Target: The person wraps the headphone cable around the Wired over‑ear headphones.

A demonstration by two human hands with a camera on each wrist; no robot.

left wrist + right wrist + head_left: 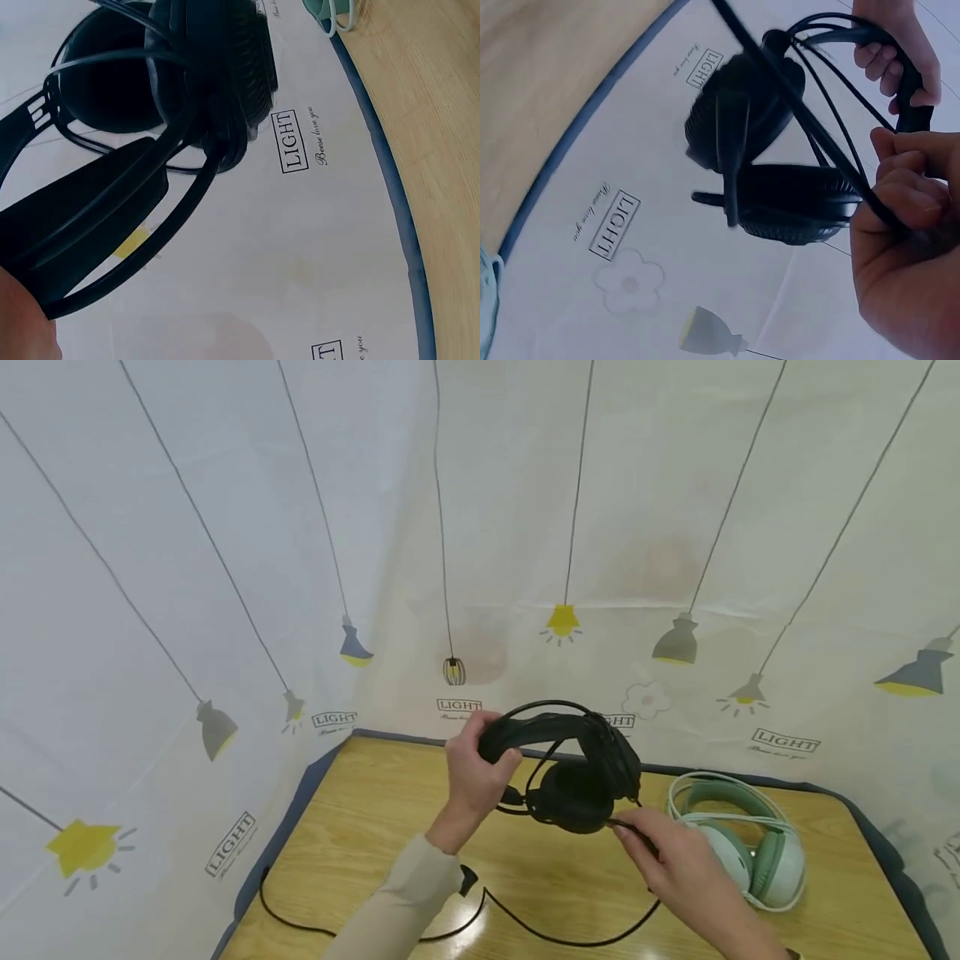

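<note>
A black over-ear headset is held up above the table, its ear cups facing different ways. My left hand grips its padded headband at the left side, thumb over the band. Below the ear cups at the right, my right hand pinches the headset's black cable with curled fingers. A slim microphone boom sticks out from an ear cup in the right wrist view. The cable's lower length loops across the table under both arms.
A mint-green and white pair of headphones lies on the wooden table to the right, close to my right hand. A small black piece shows beside the left sleeve. White cloth printed with lamps hangs behind the table.
</note>
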